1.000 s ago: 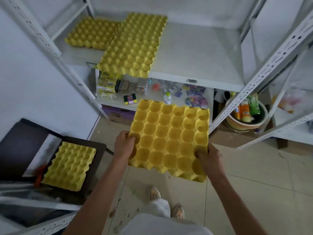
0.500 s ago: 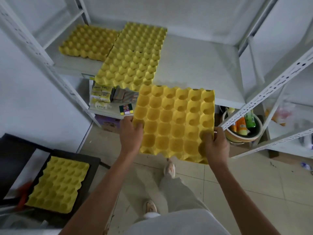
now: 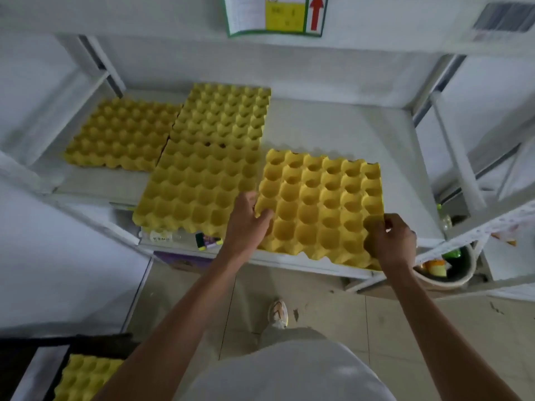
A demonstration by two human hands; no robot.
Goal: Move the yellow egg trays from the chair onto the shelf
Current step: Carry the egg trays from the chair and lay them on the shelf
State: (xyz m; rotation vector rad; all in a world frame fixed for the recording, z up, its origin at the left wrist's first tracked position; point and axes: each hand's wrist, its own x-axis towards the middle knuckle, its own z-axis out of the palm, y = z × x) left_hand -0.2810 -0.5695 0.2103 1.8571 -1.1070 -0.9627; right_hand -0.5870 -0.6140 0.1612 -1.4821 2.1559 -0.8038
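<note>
A yellow egg tray (image 3: pixel 321 204) lies cups-up on the white shelf (image 3: pixel 341 131), at its front right. My left hand (image 3: pixel 246 221) grips the tray's near left edge and my right hand (image 3: pixel 389 240) grips its near right corner. Left of it three more yellow egg trays rest on the shelf: one at the front (image 3: pixel 197 186), one behind that (image 3: pixel 228 111), one at the far left (image 3: pixel 121 134). Another yellow egg tray (image 3: pixel 84 377) stays on the dark chair (image 3: pixel 17 363) at the bottom left.
White slotted uprights (image 3: pixel 463 180) frame the shelf on both sides. A lower shelf holds small packets (image 3: pixel 207 241). A tub with bottles (image 3: pixel 445 267) stands on the floor at the right. A poster with a red arrow (image 3: pixel 275 13) hangs above.
Both hands carried the tray up and forward from mid-air in front of the shelf and it now rests on the shelf board beside the front tray. The view rose with the move.
</note>
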